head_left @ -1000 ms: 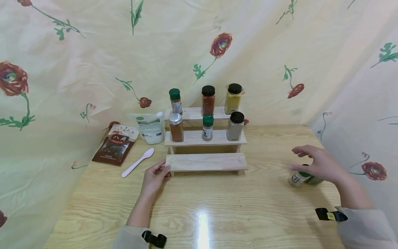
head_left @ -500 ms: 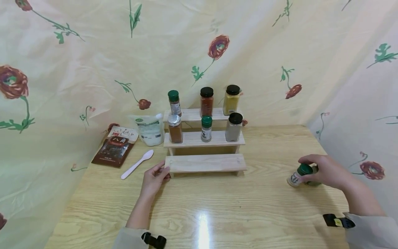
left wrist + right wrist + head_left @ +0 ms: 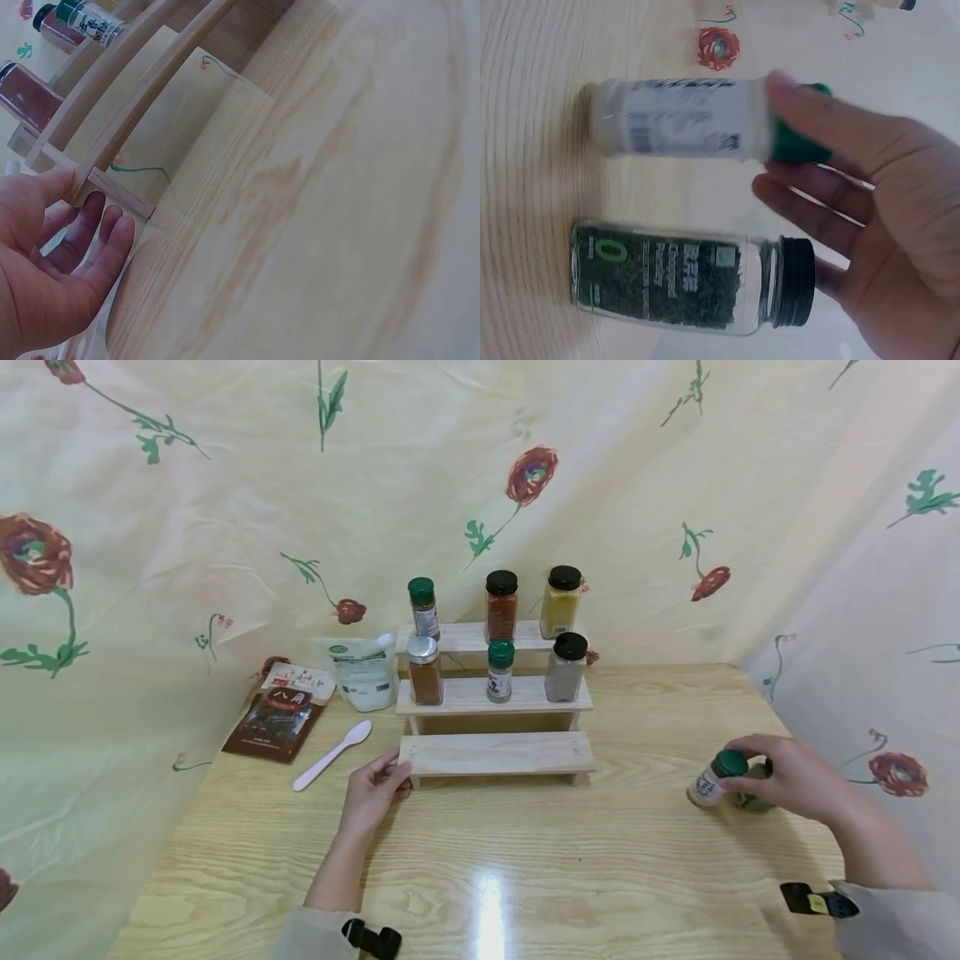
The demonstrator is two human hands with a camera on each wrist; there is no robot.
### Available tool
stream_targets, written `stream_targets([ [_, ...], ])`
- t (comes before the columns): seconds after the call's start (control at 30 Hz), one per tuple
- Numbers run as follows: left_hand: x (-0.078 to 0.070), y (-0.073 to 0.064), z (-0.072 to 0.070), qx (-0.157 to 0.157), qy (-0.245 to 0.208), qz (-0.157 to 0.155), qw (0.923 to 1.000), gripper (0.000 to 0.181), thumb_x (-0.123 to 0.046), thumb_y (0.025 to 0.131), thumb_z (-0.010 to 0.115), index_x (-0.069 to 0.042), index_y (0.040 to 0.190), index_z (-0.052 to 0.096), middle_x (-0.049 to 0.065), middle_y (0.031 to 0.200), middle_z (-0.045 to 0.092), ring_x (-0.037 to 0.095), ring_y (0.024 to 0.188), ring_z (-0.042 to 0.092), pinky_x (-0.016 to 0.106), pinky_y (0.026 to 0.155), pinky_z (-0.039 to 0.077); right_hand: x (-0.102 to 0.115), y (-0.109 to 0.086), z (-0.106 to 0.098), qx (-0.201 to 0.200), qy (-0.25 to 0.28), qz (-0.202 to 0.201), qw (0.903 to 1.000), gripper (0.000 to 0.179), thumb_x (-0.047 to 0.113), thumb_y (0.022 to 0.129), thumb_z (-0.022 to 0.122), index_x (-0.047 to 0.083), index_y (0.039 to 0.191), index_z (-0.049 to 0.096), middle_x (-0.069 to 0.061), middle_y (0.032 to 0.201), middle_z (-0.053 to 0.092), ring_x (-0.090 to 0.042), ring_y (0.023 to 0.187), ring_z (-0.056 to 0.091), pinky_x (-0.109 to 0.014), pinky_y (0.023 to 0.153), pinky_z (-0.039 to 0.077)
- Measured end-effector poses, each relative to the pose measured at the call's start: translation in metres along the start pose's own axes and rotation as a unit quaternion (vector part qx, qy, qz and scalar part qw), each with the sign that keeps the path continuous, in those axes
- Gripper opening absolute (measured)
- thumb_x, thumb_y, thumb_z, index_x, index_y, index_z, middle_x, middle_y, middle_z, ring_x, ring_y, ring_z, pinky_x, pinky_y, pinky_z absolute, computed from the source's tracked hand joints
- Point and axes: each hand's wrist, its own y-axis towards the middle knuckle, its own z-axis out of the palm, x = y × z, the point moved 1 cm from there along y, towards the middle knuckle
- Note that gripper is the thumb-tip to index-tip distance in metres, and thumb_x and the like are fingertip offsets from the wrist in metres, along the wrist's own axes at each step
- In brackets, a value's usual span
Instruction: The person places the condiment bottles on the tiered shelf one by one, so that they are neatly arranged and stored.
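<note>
My right hand (image 3: 795, 777) pinches the green cap of a small spice jar (image 3: 694, 124) with a white label, thumb on one side and fingers on the other. Beside it a clear jar of chopped parsley (image 3: 660, 277) with a black lid stands upright on the table, just under the fingers. My left hand (image 3: 372, 789) holds the left end of the lowest step of a three-tier wooden spice rack (image 3: 495, 753). In the left wrist view its thumb lies on the edge of the board (image 3: 142, 97), the fingers curled below.
Three jars, among them a yellow spice jar (image 3: 560, 603), stand on the top tier. The middle tier bears three more, including a silver-lidded jar (image 3: 426, 675). Left of the rack are a white pouch (image 3: 363, 675), a brown packet (image 3: 280, 714) and a pale spoon (image 3: 332, 756).
My right hand has come down onto the green-capped jar, taken hold of its cap and shifted it slightly left of the parsley jar. The left hand stays on the rack.
</note>
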Motion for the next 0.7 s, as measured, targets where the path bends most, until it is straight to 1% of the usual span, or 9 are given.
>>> stream_targets([
  [0.07,0.0,0.0,0.0,0.0,0.001,0.001,1.0,0.043,-0.005,0.096,0.07,0.004,0.137,0.06,0.007,0.094,0.064,0.014,0.077,0.068,0.026,0.074,0.065,0.004,0.002,0.0,-0.023,0.014,-0.009,0.9996,0.038,0.019,0.08,0.088,0.003,0.111,0.072,-0.012,0.1,0.073,0.0,0.076,0.062,-0.024,0.054,0.055],
  [0.17,0.0,0.001,0.0,0.0,-0.002,0.002,1.0,0.043,-0.004,0.096,0.07,0.004,0.137,0.06,0.006,0.092,0.064,0.014,0.077,0.068,0.027,0.074,0.065,0.011,0.007,0.0,-0.057,0.019,-0.018,0.998,0.036,0.019,0.082,0.087,0.006,0.112,0.072,-0.008,0.101,0.073,0.003,0.086,0.059,-0.025,0.058,0.056],
  [0.27,0.0,0.001,0.0,0.0,-0.004,0.004,1.0,0.043,-0.003,0.096,0.069,0.004,0.137,0.06,0.006,0.091,0.063,0.014,0.076,0.067,0.027,0.074,0.065,0.019,0.013,0.002,-0.091,0.011,-0.032,0.9953,0.036,0.019,0.081,0.087,0.01,0.113,0.073,-0.003,0.1,0.072,0.005,0.089,0.058,-0.018,0.065,0.053],
  [0.4,0.0,0.002,0.001,-0.002,-0.004,0.004,1.0,0.042,-0.003,0.096,0.069,0.004,0.137,0.06,0.005,0.091,0.063,0.013,0.076,0.068,0.027,0.073,0.065,0.029,0.023,0.007,-0.132,0.015,-0.058,0.9894,0.038,0.015,0.077,0.089,0.011,0.112,0.074,-0.001,0.1,0.073,0.009,0.092,0.056,-0.005,0.076,0.044],
  [0.5,0.0,0.001,0.001,-0.003,-0.006,0.002,1.0,0.042,-0.003,0.096,0.069,0.003,0.137,0.06,0.005,0.09,0.064,0.013,0.076,0.068,0.027,0.073,0.065,0.036,0.03,0.013,-0.149,0.037,-0.073,0.9855,0.04,0.01,0.075,0.09,0.011,0.112,0.074,-0.001,0.101,0.073,0.01,0.096,0.056,-0.002,0.081,0.042],
  [0.57,0.0,0.001,0.001,-0.003,-0.007,0.002,1.0,0.042,-0.003,0.096,0.069,0.004,0.137,0.06,0.005,0.09,0.064,0.014,0.076,0.068,0.027,0.072,0.065,0.041,0.035,0.016,-0.151,0.052,-0.08,0.984,0.041,0.008,0.075,0.09,0.01,0.112,0.073,-0.001,0.101,0.073,0.009,0.095,0.057,-0.003,0.083,0.042],
  [0.7,0.0,0.001,0.0,-0.002,-0.007,0.002,1.0,0.042,-0.003,0.096,0.069,0.005,0.137,0.059,0.004,0.09,0.064,0.014,0.076,0.068,0.027,0.072,0.065,0.052,0.046,0.022,-0.155,0.062,-0.089,0.982,0.04,0.007,0.075,0.09,0.011,0.111,0.073,0.002,0.099,0.072,0.003,0.091,0.06,-0.006,0.083,0.044],
])
